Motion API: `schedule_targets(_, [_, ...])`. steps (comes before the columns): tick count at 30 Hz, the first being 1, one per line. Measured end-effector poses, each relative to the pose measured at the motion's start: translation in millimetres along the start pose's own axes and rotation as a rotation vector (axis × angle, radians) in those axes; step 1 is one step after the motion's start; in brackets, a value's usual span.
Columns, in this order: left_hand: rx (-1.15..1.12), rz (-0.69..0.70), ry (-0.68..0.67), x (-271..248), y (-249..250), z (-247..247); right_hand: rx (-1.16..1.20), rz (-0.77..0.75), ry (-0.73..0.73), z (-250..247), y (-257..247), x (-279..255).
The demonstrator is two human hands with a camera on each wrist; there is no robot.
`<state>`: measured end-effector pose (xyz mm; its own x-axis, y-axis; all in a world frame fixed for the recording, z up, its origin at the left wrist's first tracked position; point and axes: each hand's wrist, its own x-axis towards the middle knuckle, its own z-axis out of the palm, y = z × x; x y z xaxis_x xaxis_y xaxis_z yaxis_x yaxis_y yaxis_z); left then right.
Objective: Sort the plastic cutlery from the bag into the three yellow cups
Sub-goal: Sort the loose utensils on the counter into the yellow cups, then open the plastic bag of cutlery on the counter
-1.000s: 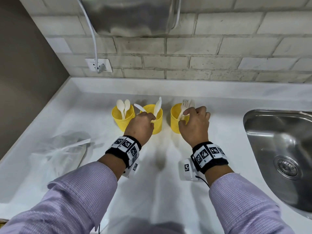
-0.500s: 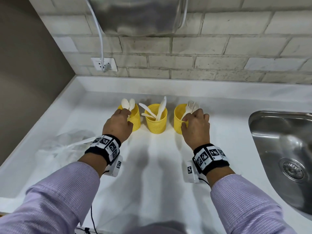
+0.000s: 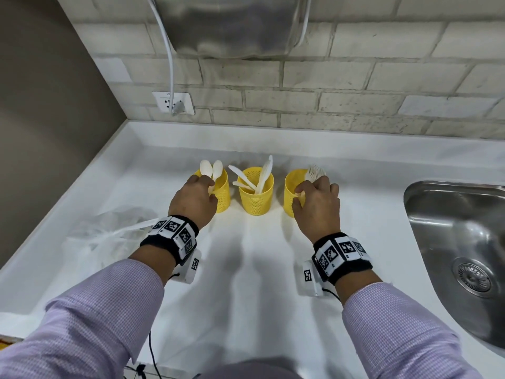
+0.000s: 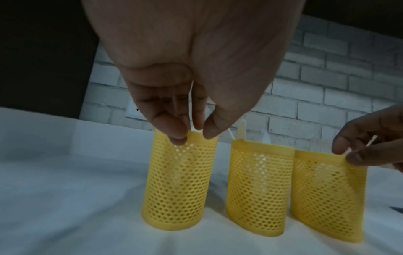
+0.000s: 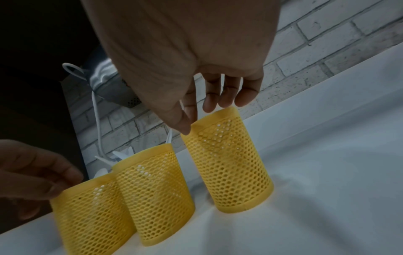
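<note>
Your left hand [image 3: 194, 201] has shifted from the middle cup [image 3: 255, 190] to the spoon cup [image 3: 218, 191] at its nine o'clock, pinching its rim. Your right hand [image 3: 318, 205] still pinches the fork cup [image 3: 293, 188] at three o'clock. The bag [image 3: 109, 233] looks empty, so sorting seems finished.

I count 3 yellow cups [image 3: 255, 190], 2 spoons [image 3: 211, 168] in the left one, 1 plastic bag [image 3: 109, 236], 1 sink [image 3: 461, 242] and 1 wall socket [image 3: 173, 102].
</note>
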<state>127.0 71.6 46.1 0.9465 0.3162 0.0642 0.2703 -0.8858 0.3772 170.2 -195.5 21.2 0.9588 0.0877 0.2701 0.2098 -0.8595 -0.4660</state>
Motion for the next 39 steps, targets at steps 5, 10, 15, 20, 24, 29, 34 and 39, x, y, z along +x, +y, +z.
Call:
schedule_targets(5, [-0.066, 0.034, 0.135, -29.2, 2.6, -13.6, 0.112, -0.056, 0.071, -4.9, -15.1, -9.2])
schedule_targets(10, [-0.165, 0.016, 0.233, -83.4, -12.5, -24.1, 0.265, -0.160, 0.059, -3.2, -47.1, -27.5])
schedule_targets(15, [-0.165, -0.112, 0.250, -132.4, -50.9, -29.4, 0.441, -0.240, -0.073, 8.2, -84.8, -55.4])
schedule_targets(20, [-0.169, -0.282, 0.261, -166.1, -105.6, -43.6, 0.511, -0.269, -0.286, 31.4, -121.6, -84.2])
schedule_targets(24, [-0.138, -0.376, 0.279, -177.0, -153.6, -54.4, 0.496, -0.255, -0.491, 52.4, -156.0, -101.2])
schedule_targets(29, [-0.205, -0.538, 0.188, -177.5, -201.9, -65.3, 0.444, -0.208, -0.684, 80.8, -205.1, -118.9])
schedule_targets(34, [-0.336, -0.602, 0.041, -161.0, -234.6, -69.2, 0.442, -0.204, -0.819, 112.2, -244.7, -130.3])
schedule_targets(39, [-0.495, -0.592, 0.011, -133.7, -256.2, -68.3, 0.530, -0.088, -0.845, 132.8, -267.7, -135.6])
